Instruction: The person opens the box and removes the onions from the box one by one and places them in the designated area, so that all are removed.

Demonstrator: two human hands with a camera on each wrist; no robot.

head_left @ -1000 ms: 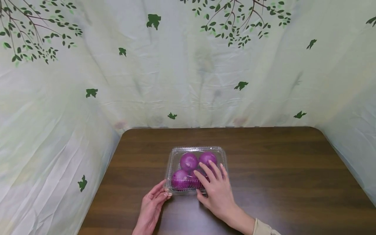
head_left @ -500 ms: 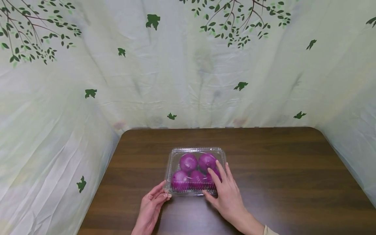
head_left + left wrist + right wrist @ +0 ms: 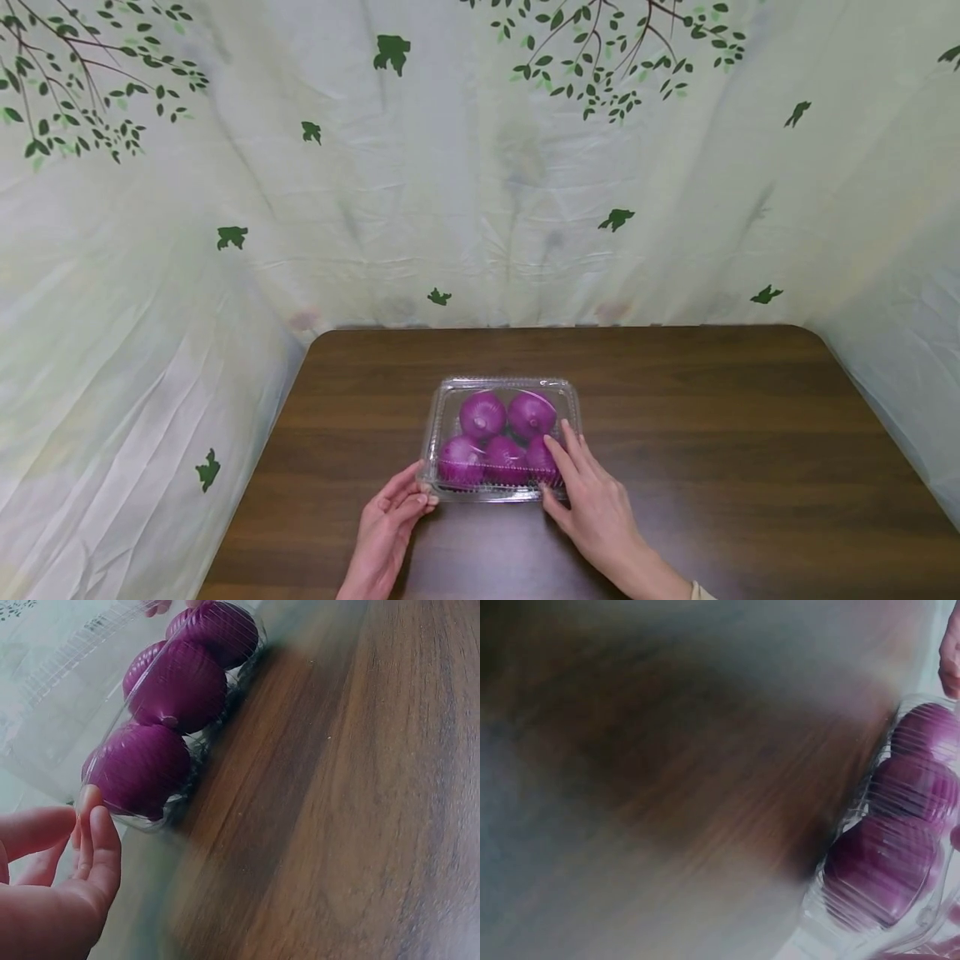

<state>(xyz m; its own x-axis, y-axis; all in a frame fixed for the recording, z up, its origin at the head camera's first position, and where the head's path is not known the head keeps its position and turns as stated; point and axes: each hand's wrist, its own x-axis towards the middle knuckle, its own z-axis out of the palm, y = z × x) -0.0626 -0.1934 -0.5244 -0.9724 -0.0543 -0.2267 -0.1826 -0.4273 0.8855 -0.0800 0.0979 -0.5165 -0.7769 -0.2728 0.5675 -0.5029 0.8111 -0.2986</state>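
A clear plastic clamshell box [image 3: 431, 437] sits at the middle of the table with several purple onions [image 3: 483, 415] inside, under its lid. At its front left corner, my left hand [image 3: 386, 525] pinches the edge between thumb and fingers. The left wrist view shows those fingers [image 3: 105, 851] right at the box's corner, beside the nearest onion [image 3: 142, 772]. My right hand [image 3: 600, 508] lies over the front right corner, its fingers extended across the lid and its thumb at the front rim. Ridged plastic in front of the onions [image 3: 885, 866] shows in the right wrist view.
A brown wood-grain table [image 3: 712, 433] with rounded back corners carries the box. Behind it and along both sides hangs a pale cloth [image 3: 480, 167] printed with leafy branches and green birds.
My right hand has slid to the right across the lid, from the middle to the front right corner, uncovering more onions. The left hand and box have stayed nearly still.
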